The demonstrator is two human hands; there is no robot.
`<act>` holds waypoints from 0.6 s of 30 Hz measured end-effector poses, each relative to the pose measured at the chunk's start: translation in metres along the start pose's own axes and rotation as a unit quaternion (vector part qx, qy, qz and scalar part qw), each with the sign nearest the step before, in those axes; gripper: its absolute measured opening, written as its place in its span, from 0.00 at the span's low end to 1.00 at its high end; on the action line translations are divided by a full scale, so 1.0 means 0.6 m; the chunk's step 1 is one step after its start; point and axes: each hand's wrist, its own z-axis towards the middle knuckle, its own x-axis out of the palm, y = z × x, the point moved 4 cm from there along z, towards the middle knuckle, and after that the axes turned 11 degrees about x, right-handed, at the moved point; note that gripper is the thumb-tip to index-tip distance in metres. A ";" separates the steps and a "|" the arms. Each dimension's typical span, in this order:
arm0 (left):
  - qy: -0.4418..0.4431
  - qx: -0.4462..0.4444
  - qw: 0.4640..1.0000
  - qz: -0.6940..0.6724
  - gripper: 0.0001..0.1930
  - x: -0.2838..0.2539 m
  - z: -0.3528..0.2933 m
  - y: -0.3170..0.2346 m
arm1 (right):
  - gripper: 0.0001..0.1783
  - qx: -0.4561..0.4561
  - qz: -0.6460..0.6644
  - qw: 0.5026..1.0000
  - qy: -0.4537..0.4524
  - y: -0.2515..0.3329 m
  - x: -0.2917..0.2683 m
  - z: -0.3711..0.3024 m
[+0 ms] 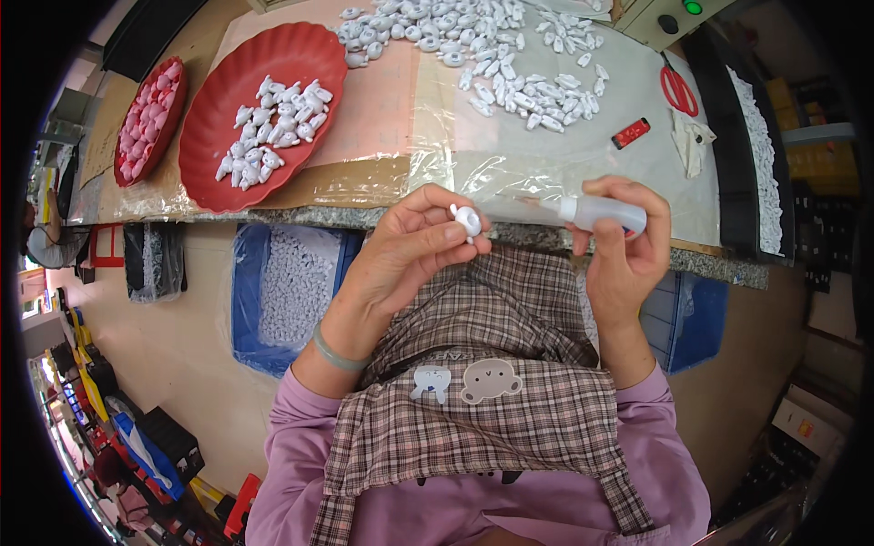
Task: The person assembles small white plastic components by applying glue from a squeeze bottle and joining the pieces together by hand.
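Between the thumb and fingers of my left hand is a small white figurine part, rounded with a dark mark on it. My right hand grips a translucent squeeze bottle, tilted nearly level. Its thin nozzle points left at the figurine part, with a gap between them. Both hands are just in front of the table's near edge. Beyond them, loose small white parts lie on the plastic-covered table, with rounder white pieces heaped at the far side. A scalloped red tray holds more white figurines.
A smaller red dish of pink pieces stands at far left. Red-handled scissors, a small red-and-black object and a crumpled white cloth lie on the right. Below the table are blue bins; the left one holds white pieces.
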 end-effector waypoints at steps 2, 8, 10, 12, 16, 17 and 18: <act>0.005 0.000 1.000 -0.012 0.10 -0.003 -0.003 -0.001 | 0.19 0.087 0.086 0.992 -0.030 -0.013 -0.001 0.024; 0.012 -0.002 0.999 -0.045 0.12 -0.007 -0.007 -0.001 | 0.17 0.231 0.123 0.965 -0.024 -0.052 -0.024 0.063; 0.020 -0.011 0.998 -0.050 0.14 -0.006 -0.006 -0.001 | 0.17 0.243 0.096 0.965 -0.017 -0.065 -0.028 0.077; 0.019 -0.016 0.998 -0.058 0.15 -0.005 -0.008 -0.003 | 0.16 0.179 -0.018 0.983 -0.035 -0.089 -0.038 0.097; 0.013 -0.018 0.998 -0.057 0.18 0.007 -0.008 -0.014 | 0.13 0.014 -0.325 0.945 -0.021 -0.079 -0.017 0.133; 0.008 -0.016 0.998 -0.058 0.18 0.003 -0.007 -0.013 | 0.13 0.015 -0.324 0.946 -0.016 -0.074 -0.011 0.138; 0.013 -0.016 0.998 -0.064 0.18 -0.001 -0.008 -0.011 | 0.11 0.008 -0.363 0.932 -0.007 -0.067 -0.002 0.142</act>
